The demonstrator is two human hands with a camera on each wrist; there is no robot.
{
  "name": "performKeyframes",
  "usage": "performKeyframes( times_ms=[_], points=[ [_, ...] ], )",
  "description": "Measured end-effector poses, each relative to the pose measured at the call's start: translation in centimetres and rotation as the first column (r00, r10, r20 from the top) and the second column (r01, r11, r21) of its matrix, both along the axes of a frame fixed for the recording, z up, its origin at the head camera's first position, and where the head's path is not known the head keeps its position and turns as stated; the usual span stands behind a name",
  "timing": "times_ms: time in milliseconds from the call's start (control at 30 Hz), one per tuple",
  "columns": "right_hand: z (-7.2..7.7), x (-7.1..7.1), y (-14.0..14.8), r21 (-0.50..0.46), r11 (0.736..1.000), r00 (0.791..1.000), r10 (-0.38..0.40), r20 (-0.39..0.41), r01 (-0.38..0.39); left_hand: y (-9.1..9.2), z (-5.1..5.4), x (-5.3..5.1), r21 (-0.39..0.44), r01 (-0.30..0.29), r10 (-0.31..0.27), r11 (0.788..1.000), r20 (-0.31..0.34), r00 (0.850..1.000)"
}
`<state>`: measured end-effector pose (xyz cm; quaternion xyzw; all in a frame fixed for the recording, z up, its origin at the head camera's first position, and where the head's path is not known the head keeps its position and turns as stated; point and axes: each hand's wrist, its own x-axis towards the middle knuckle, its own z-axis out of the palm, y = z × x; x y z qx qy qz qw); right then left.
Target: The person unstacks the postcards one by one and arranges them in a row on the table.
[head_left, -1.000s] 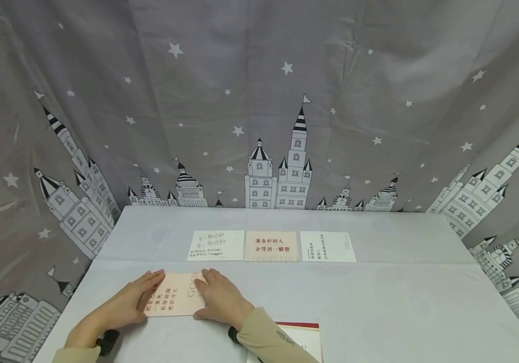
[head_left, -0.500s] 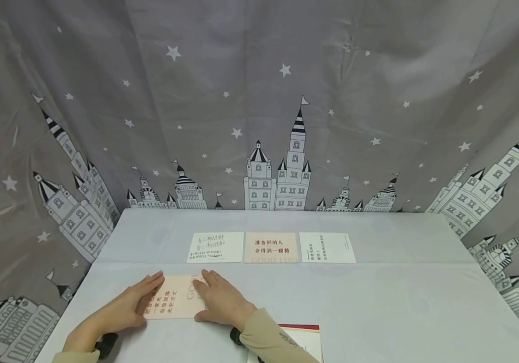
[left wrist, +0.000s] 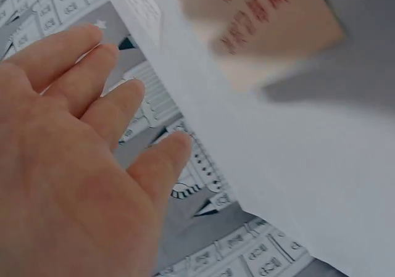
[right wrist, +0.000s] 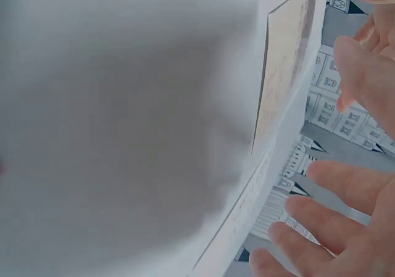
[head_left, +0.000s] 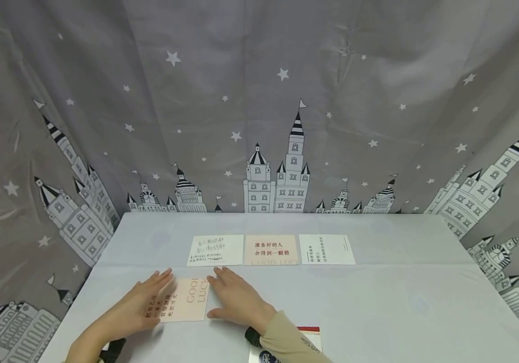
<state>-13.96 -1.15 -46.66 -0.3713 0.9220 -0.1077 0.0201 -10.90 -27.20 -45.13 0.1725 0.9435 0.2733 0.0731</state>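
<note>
A pink card (head_left: 184,305) with red characters and "GOOD LUCK" lettering lies flat on the white table, sideways to me. Over its left end is my left hand (head_left: 139,307), fingers straight, hiding part of the print. In the left wrist view this hand (left wrist: 80,153) shows spread fingers with nothing in them. My right hand (head_left: 241,305) hovers just off the card's right edge, fingers extended. The right wrist view has its fingers (right wrist: 327,227) spread apart from the card (right wrist: 281,67).
Behind lie a handwritten white card (head_left: 215,250), another pink card (head_left: 271,250) and a white printed card (head_left: 326,249) in a row. Under my right sleeve is a partly hidden pile of cards (head_left: 311,339) with a red edge. A grey castle-print curtain (head_left: 196,75) hangs behind the table.
Both hands have come off the pink card; the right hand moved right, uncovering its right end and more lettering. The left hand shifted slightly right. The view has tilted up a little.
</note>
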Motion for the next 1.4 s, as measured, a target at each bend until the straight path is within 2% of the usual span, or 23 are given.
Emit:
performKeyframes(
  times_ms=[167,333,500,667,867,1067,1267,1400],
  points=[
    [0.2,0.4,1.6,-0.002,1.0,1.0,-0.002,-0.01,0.002,1.2,0.3,0.6,-0.002,-0.016,0.016,1.0,0.006,1.0],
    [0.5,1.0,3.2,-0.032,0.999,1.0,-0.007,-0.016,0.006,2.4,0.5,1.1,0.027,0.001,0.0,1.0,-0.019,1.0],
    [0.5,1.7,4.8,-0.047,0.999,1.0,0.001,-0.03,-0.002,3.7,0.6,1.6,0.02,0.028,-0.027,0.999,-0.037,0.999],
    [0.3,2.3,6.8,-0.049,0.999,1.0,-0.01,-0.027,0.009,5.2,0.7,1.9,0.018,0.089,-0.088,0.996,-0.052,0.995],
    [-0.1,3.1,9.1,-0.063,0.997,0.999,-0.035,-0.027,0.033,6.8,0.5,2.6,0.016,0.172,-0.169,0.985,-0.108,0.98],
    [-0.6,3.9,11.4,-0.111,0.992,0.998,-0.058,-0.027,0.055,8.5,0.3,2.8,0.001,0.242,-0.24,0.97,-0.135,0.961],
    [-0.8,4.5,13.3,-0.147,0.983,0.993,-0.107,0.045,0.112,10.0,0.0,3.1,0.002,0.291,-0.287,0.957,-0.154,0.945],
    [-0.8,5.0,14.3,-0.163,0.976,0.988,-0.131,0.082,0.143,10.9,-0.3,3.4,0.009,0.313,-0.309,0.95,-0.135,0.941]
  ],
)
